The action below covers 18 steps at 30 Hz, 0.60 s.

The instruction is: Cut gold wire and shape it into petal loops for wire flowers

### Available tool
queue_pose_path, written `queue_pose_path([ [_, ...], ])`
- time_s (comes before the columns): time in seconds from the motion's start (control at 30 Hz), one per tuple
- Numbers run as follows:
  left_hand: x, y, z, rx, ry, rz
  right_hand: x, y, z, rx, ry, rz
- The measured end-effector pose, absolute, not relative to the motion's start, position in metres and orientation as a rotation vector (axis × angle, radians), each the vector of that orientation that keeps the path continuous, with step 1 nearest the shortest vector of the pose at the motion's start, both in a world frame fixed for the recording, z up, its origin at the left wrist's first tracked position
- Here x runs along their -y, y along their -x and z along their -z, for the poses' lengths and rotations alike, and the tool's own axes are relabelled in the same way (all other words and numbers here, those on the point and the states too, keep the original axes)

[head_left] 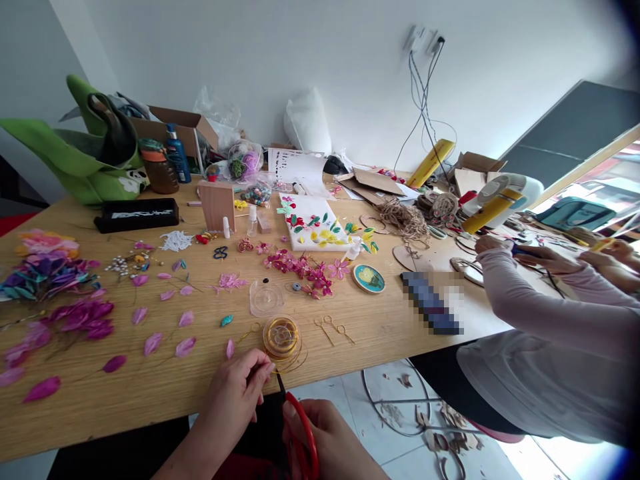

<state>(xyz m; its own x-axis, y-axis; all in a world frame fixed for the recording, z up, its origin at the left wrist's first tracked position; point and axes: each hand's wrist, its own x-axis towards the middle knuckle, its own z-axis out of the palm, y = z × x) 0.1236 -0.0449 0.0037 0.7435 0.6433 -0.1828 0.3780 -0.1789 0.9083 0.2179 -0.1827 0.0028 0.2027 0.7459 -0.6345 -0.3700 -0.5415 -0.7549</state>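
Note:
My left hand (240,383) pinches the end of a gold wire at the table's front edge. The wire runs to a clear spool of gold wire (281,337) lying just beyond my fingers. In my right hand (327,433) are red-handled scissors (306,427), their dark blades pointing up at the wire beside my left fingertips. A bent piece of gold wire with a loop (254,328) lies left of the spool, and a few more looped wire pieces (340,328) lie to its right. A single pink petal (230,349) rests near my left hand.
Pink petals on wires (153,343) and purple petal bunches (83,317) spread over the left side. Magenta flowers (305,267), a round embroidery piece (369,279) and a clear case (267,298) lie mid-table. At right, a co-worker's arms (515,283) work over the same table.

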Motion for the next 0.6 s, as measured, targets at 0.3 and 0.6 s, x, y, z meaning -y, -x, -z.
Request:
queue_pose_path([
  [0.3,0.046,-0.124,-0.008,-0.816,-1.84,-0.279,0.185,-0.218,0.004,0.428,1.632,-1.462],
  [0.6,0.045,-0.123,-0.003,-0.851,-1.759,-0.238,0.186,-0.221,-0.015,0.401,1.77,-1.493],
])
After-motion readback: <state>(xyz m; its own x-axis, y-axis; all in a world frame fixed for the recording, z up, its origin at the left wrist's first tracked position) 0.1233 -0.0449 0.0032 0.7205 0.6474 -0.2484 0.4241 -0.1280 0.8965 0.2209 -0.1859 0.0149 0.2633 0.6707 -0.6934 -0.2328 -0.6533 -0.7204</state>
